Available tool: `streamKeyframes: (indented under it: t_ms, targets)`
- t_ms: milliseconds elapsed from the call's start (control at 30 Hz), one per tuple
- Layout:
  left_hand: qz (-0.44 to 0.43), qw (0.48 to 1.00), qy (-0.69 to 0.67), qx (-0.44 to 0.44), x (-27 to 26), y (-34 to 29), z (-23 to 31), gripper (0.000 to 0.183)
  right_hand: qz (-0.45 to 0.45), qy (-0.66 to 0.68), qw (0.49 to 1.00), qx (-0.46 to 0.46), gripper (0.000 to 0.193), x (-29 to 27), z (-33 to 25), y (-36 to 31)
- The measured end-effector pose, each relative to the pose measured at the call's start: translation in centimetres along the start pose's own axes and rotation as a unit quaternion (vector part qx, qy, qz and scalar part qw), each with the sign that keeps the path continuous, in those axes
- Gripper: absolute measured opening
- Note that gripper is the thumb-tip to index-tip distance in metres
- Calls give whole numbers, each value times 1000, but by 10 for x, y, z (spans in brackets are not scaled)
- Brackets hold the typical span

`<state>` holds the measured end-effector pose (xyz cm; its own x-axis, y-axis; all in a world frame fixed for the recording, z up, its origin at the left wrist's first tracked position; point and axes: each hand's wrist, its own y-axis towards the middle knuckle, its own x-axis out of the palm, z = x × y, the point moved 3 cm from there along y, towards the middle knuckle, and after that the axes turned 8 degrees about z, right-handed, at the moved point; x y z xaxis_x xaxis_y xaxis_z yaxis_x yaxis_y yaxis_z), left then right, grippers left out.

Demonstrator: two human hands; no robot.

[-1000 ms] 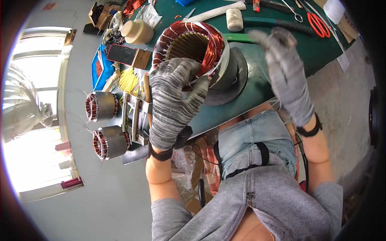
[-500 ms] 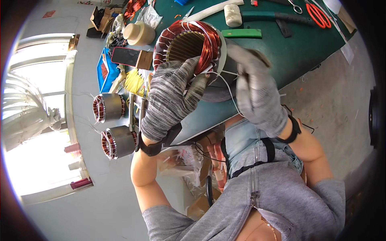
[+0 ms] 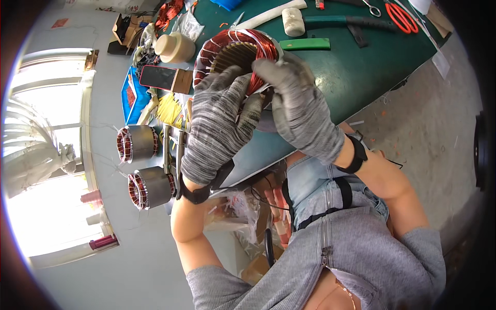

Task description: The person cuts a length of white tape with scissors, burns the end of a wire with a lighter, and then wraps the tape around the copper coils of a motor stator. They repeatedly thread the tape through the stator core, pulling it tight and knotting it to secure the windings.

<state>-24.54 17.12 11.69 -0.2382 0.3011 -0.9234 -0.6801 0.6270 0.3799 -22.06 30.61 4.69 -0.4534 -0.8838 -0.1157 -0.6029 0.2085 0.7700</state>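
Observation:
A large motor stator (image 3: 227, 58) lies on the bench, its bore facing up toward me, with red-brown copper windings (image 3: 266, 50) laced in white cord round its rim. My left hand (image 3: 219, 113), in a grey striped knit glove, grips the near left rim, its fingertips over the bore's edge and its thumb by the winding. My right hand (image 3: 299, 106), gloved alike, is at the near right rim. Its fingers bend over the copper bundle, close to my left thumb. Whatever lies under those right fingers is hidden.
Two smaller stators (image 3: 138, 143) stand at the left beside yellow sleeving (image 3: 171, 108), a phone (image 3: 157, 77) and a blue tray (image 3: 135, 103). Beyond are a cream plastic spool (image 3: 175, 48), a mallet (image 3: 293, 21), a green strip (image 3: 305, 44) and red-handled scissors (image 3: 402, 18).
My right hand has moved left and inward, from beside the stator onto its winding. The white cord that looped toward it has gone out of sight. My left hand stays on the rim.

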Motion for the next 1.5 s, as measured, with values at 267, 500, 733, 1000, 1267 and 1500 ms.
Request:
streamKeyframes:
  t_ms: [267,500,733,1000,1267,1500]
  targets:
    - [137,968,110,-179,-4,-22,15,96,-370,398,720,432,35,-70,8,-29]
    - [240,948,180,-111,-2,-38,19,96,-24,122,981,-149,50,10,-40,61]
    - [276,959,-27,-64,7,-35,14,60,-248,5,961,121,27,-79,2,-12]
    - [237,969,-41,58,11,-27,16,32,249,259,674,645,42,-308,157,-215]
    - [178,982,39,52,15,-29,21,37,-173,-54,978,102,21,-46,2,8]
    - [313,939,137,34,44,-43,25,28,-264,512,588,568,23,-47,-7,-12]
